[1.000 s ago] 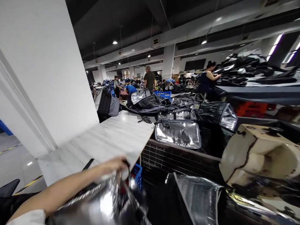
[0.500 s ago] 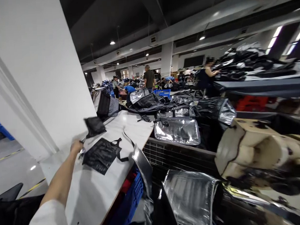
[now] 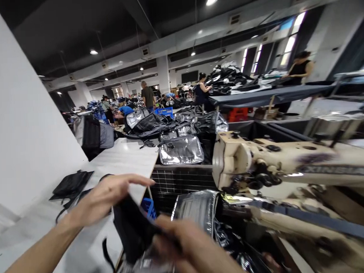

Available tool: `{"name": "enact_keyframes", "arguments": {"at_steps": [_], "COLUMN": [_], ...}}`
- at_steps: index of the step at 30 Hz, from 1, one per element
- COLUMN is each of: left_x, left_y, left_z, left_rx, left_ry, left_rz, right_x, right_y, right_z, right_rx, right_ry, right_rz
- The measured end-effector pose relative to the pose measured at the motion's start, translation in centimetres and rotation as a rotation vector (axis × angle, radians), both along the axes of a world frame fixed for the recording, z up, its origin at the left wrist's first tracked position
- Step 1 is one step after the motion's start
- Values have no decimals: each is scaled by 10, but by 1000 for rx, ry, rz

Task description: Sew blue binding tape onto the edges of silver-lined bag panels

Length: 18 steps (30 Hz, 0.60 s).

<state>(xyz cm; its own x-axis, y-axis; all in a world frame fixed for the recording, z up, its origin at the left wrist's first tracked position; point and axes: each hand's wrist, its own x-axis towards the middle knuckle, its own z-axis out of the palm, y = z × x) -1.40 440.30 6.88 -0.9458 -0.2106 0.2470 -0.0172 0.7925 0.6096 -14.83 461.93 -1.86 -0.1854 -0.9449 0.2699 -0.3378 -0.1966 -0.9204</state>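
Note:
My left hand reaches over the white table's edge, its fingers stretched out above a black fabric piece. The thumb side is partly hidden. My right hand, smeared by motion, has its fingers wrapped round the right end of that fabric. Below the hands a shiny silver part shows, blurred, and a thin black strap hangs at its left. A flat black pouch lies on the white table, left of my left hand. Another dark piece beside it is partly covered by my forearm.
A beige sewing machine stands at the right. Near its needle end hangs a silver-lined bag. More silver-lined bags lie piled beyond a black wire-mesh panel. A white pillar borders the table; people work in the background.
The view has turned right. My left hand has left the black pieces on the table and come over to the black fabric. My right hand has come into view, gripping that fabric.

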Motion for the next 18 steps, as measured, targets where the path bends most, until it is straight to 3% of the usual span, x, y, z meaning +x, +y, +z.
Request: {"name": "enact_keyframes", "arguments": {"at_steps": [1, 3, 5, 6, 9, 12, 14, 18], "left_x": [-14, -45, -79, -97, -146, -179, -190, -204], "left_y": [27, 64, 79, 82, 79, 77, 79, 81], "left_z": [5, -4, -32, -50, -106, -147, -161, -171], "left_rx": [-146, -476, -665, -672, -516, -317, -192, -56], "left_ry": [13, 65, 119, 120, 60, 11, -26, -56], "left_rz": [-121, -208, -210, -236, -446, -515, -512, -394], "right_x": [-11, -31, -46, -52, -64, -76, -82, -89], "right_y": [-2, 4, 20, 30, 59, 69, 64, 48], "right_z": [0, -11, -32, -45, -80, -103, -113, -126], "right_rx": [-33, -99, -90, -40, 139, 221, 234, 206], "right_ry": [-1, -8, -73, -124, -258, -373, -487, -663], "right_rz": [-57, -258, -482, -544, -563, -595, -637, -648]}}
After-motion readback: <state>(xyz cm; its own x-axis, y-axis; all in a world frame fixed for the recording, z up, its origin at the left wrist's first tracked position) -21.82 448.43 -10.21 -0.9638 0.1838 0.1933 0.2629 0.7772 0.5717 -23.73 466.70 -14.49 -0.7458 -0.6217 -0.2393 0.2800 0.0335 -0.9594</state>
